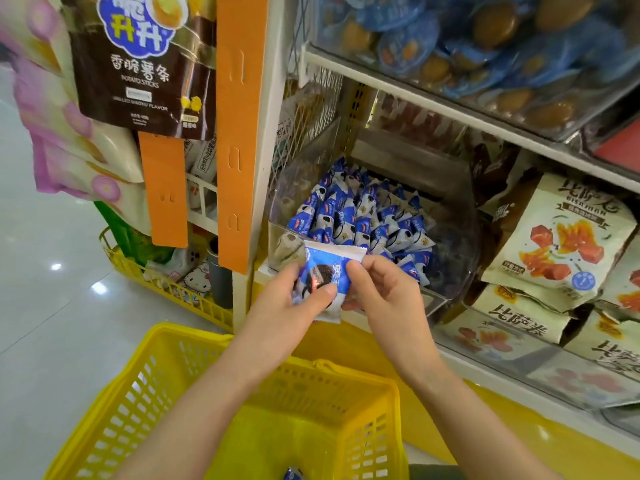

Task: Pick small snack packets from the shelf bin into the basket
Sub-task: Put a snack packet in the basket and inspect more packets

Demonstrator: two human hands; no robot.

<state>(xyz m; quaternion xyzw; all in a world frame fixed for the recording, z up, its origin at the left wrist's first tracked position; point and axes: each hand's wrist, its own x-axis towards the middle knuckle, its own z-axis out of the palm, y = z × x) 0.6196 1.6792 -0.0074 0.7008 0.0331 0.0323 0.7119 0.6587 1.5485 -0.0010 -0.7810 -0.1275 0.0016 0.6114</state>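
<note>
A blue and white snack packet (329, 271) with a dark cookie printed on it is held in front of the shelf bin, above the far edge of the basket. My left hand (291, 303) grips its left side with the thumb across the front. My right hand (384, 289) pinches its right side. Behind it, the clear plastic shelf bin (453, 216) holds several more of the same small packets (360, 216). The yellow plastic basket (194, 410) stands below my forearms, and one blue packet (292, 474) lies at its bottom.
Cream snack bags (561, 247) fill the bins to the right. Blue-lidded cups (485, 46) sit on the shelf above. An orange hanging strip (239, 133) and a brown potato-stick bag (138, 64) hang at left. A yellow wire rack (166, 289) stands on the pale floor.
</note>
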